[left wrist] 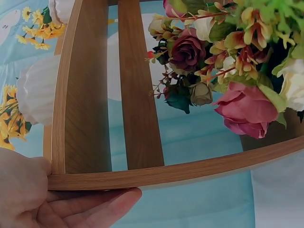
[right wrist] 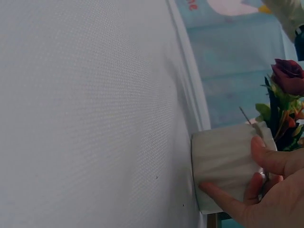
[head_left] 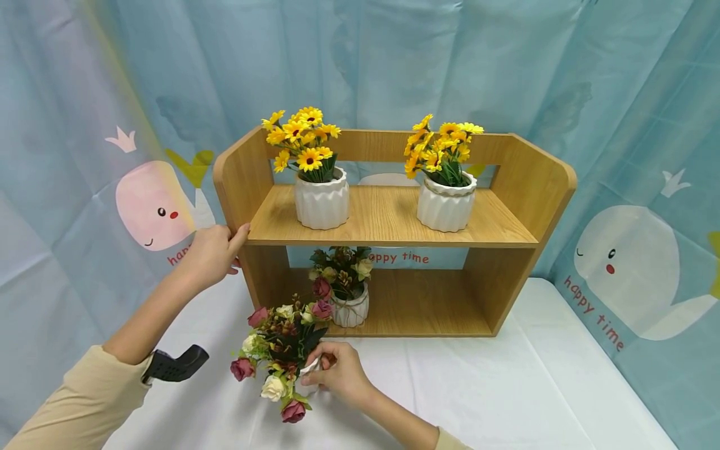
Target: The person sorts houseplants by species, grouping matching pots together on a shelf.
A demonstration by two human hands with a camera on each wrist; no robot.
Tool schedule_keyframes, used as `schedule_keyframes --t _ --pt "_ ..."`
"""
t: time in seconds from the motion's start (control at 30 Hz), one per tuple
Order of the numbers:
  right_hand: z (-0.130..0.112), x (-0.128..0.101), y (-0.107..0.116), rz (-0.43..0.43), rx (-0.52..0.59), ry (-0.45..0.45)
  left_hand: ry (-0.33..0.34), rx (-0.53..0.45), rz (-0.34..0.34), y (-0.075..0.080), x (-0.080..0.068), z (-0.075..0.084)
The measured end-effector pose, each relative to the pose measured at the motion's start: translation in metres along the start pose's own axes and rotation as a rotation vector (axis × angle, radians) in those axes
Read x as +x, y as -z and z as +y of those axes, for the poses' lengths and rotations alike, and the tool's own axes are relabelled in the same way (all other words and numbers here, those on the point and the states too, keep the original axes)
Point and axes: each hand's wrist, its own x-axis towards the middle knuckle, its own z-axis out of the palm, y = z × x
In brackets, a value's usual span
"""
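Pale blue curtain (head_left: 394,56) printed with cartoon whales (head_left: 630,262), white tablecloth (head_left: 534,387), soft even light

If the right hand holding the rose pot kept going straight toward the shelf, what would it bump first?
Probably the other white pot of pink roses on the wooden shelf's bottom level; the right hand points roughly there, though depth is unclear.

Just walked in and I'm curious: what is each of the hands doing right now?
Left hand: grips the left side panel of the wooden shelf.
Right hand: holds the white pot of roses, which stands on the table.
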Motion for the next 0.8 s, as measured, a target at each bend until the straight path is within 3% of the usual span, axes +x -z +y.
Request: schedule_keyframes --t 0.37,0.8 --pt "-0.007 -0.004 0.009 -0.005 -0.015 -0.001 -0.011 0.003 0.011 0.000 0.001 -0.001" --pt "-0.024 -0.013 0.038 -0.017 -0.078 0.008 -0.025 0.010 0.013 0.000 0.002 -0.002"
